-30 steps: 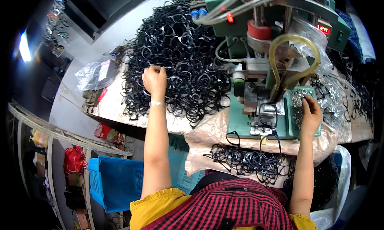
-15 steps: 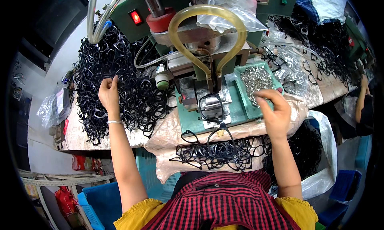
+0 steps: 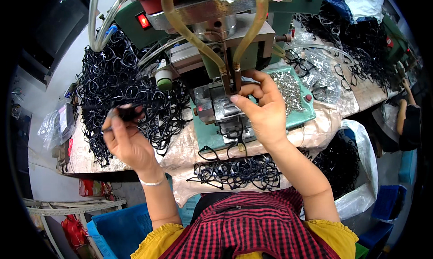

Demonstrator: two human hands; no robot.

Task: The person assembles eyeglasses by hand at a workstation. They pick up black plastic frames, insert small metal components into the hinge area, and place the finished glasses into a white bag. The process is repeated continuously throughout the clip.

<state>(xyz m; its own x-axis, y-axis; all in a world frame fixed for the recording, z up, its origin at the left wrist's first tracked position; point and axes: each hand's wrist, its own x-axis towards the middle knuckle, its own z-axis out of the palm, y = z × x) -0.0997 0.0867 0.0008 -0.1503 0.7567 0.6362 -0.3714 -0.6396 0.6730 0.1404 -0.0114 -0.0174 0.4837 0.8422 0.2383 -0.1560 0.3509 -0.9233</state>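
My left hand (image 3: 128,144) is raised in front of a large heap of black eyeglass frames (image 3: 131,69), its fingers closed on one dark eyeglass frame (image 3: 130,113) that is smeared by motion. Under the head of a green bench machine, my right hand (image 3: 266,108) reaches in with its fingers curled and its thumb tip at the metal fixture (image 3: 221,105). Whatever lies between those fingertips is hidden or too small to name. Part of a black eyeglass frame (image 3: 233,132) shows below the fixture, partly behind the right hand.
A green tray of small metal parts (image 3: 288,94) stands right of the fixture. More black frames (image 3: 239,173) lie along the near table edge. Yellowish hoses (image 3: 252,29) hang from the machine. An open white sack (image 3: 367,169) is at right; beyond it, another person's arm (image 3: 401,110) shows.
My right hand has gone from the tray of metal parts leftward to the fixture. My left hand has come nearer from the heap and now holds a frame. The view has shifted slightly.
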